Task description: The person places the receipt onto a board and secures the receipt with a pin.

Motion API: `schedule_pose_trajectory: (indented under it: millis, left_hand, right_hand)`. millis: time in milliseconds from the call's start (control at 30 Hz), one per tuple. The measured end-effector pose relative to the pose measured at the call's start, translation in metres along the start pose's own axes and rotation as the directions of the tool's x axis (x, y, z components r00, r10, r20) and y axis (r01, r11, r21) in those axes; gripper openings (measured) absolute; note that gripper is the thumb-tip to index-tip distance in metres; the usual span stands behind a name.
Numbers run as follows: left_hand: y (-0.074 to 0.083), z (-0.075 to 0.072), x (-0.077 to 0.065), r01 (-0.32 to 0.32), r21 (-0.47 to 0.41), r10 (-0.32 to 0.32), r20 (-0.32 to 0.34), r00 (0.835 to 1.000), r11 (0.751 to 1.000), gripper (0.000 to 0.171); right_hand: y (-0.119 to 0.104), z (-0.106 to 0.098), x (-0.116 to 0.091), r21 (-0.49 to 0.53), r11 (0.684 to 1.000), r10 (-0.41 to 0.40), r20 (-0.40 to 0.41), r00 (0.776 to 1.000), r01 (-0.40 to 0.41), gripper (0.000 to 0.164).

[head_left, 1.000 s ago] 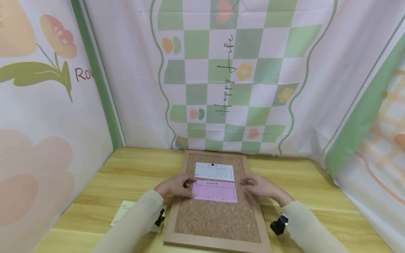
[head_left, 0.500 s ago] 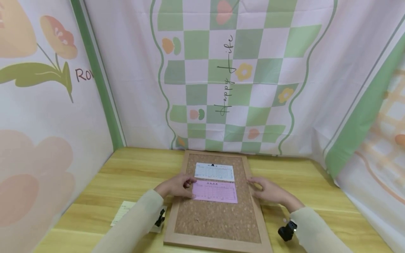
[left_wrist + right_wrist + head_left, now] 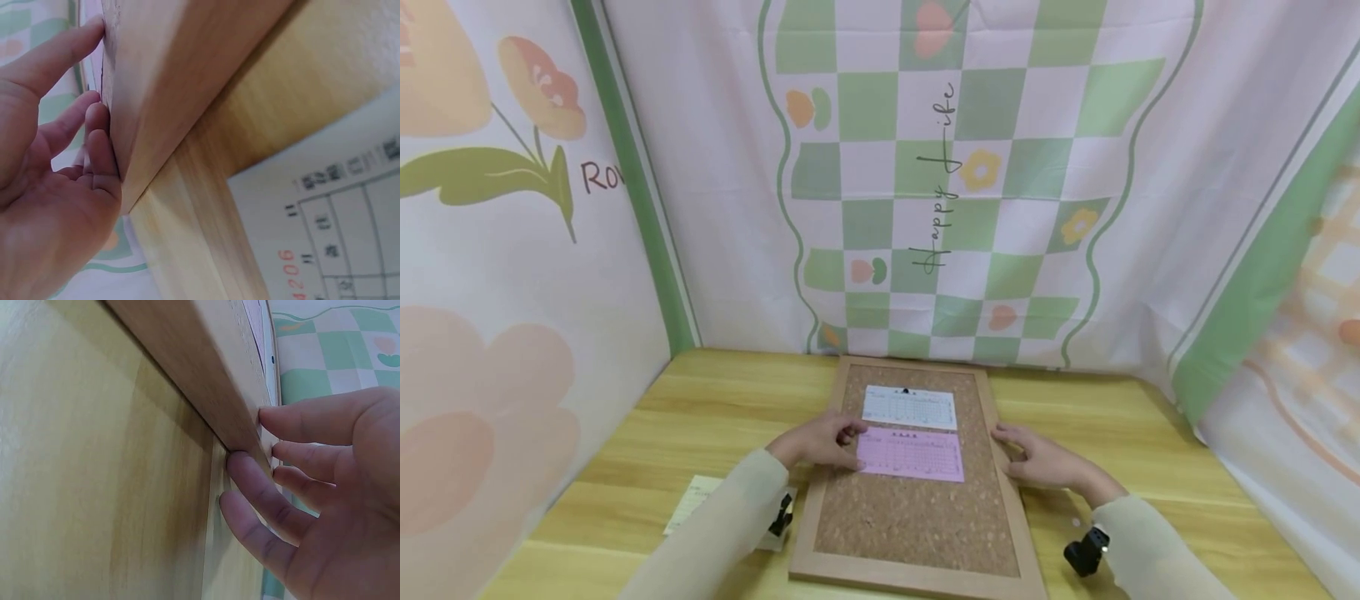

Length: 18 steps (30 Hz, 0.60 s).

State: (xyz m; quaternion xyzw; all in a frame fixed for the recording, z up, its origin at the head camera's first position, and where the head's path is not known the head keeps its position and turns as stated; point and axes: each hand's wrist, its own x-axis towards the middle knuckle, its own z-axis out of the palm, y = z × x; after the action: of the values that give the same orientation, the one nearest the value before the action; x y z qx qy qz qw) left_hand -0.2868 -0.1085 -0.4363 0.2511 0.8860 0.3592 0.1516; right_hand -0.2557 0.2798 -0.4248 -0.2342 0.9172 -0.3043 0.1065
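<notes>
A pink printed slip (image 3: pixel 910 456) lies on the framed corkboard (image 3: pixel 917 525), just below a pale blue slip (image 3: pixel 909 407) with a small black item (image 3: pixel 906 391) at its top edge. My left hand (image 3: pixel 822 440) reaches over the board's left frame, its thumb and a fingertip touching the pink slip's left edge. In the left wrist view, the other fingers (image 3: pixel 103 153) bend loosely against the frame. Along the right frame, my right hand (image 3: pixel 1045 458) rests fingertips on the wood, apart from the slips. The right wrist view shows these fingers (image 3: pixel 269 509) spread and slightly bent.
On the wooden table (image 3: pixel 617 492), left of the board, lie pale yellow paper slips (image 3: pixel 688 502), partly hidden by the left sleeve. The board's far end stands close to a checkered fabric backdrop (image 3: pixel 925 208). Printed fabric also hangs at both sides.
My right hand has moved right, from beside the pink slip onto the board's right frame. The left hand and both slips on the board have stayed in place.
</notes>
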Motion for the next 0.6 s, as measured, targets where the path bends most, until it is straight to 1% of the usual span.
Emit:
schedule_pose_trajectory:
  millis: [200,333,533,600]
  left_hand:
    - [0.002,-0.006,-0.003,-0.044,-0.010,0.044,0.016,0.999,0.999,0.057]
    - [0.001,-0.010,-0.008,-0.060,-0.048,0.061,0.025,0.998,0.997,0.058]
    - [-0.008,-0.019,-0.017,-0.101,-0.093,0.104,0.028,0.994,0.991,0.061]
    - [-0.011,-0.023,-0.021,-0.101,-0.096,0.104,0.031,0.994,0.990,0.061]
  right_hand:
    - [0.002,-0.001,0.001,0.005,1.000,-0.005,0.007,1.000,0.005,0.062]
    - [0.002,0.000,0.001,0.001,1.000,-0.010,0.007,1.000,0.010,0.061]
    - [0.000,0.000,0.000,-0.004,1.000,-0.005,0.011,1.000,0.005,0.061]
    - [0.000,-0.001,0.000,-0.002,1.000,-0.004,0.014,1.000,0.004,0.061]
